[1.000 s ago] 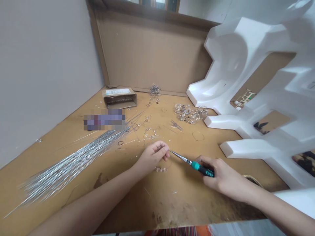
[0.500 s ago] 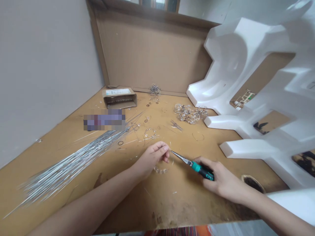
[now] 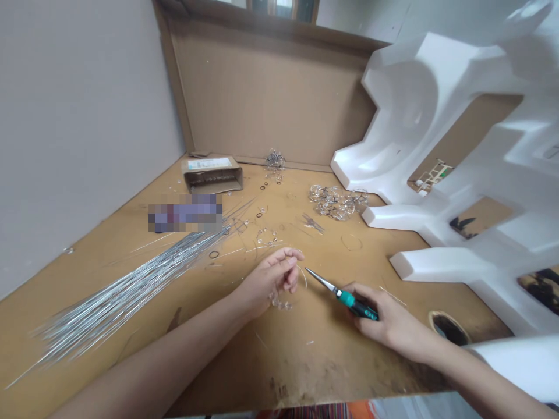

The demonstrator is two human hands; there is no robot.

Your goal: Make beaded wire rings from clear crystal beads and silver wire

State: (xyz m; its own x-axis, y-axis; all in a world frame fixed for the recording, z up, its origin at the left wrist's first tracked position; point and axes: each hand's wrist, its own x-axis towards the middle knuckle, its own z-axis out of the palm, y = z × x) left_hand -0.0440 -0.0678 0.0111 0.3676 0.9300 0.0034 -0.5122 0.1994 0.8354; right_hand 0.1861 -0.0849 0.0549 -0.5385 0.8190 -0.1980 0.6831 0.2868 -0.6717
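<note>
My left hand is closed on a thin wire loop, which curves out past my fingertips. A short strand of clear beads sits just below that hand, apparently on the same wire. My right hand grips needle-nose pliers with a green handle. Their closed steel tips point at the wire loop and stop a little short of it. A long bundle of silver wires lies to the left of my left forearm.
On the wooden table are several tangled wire-and-bead clusters, small rings and a small cardboard box. A pixelated object lies behind the wires. White foam packing juts in at right; cardboard and a grey wall bound the back and left.
My left hand has lifted and turned slightly, bringing the wire loop into clearer view and the beads closer under it. The pliers and my right hand have shifted slightly right.
</note>
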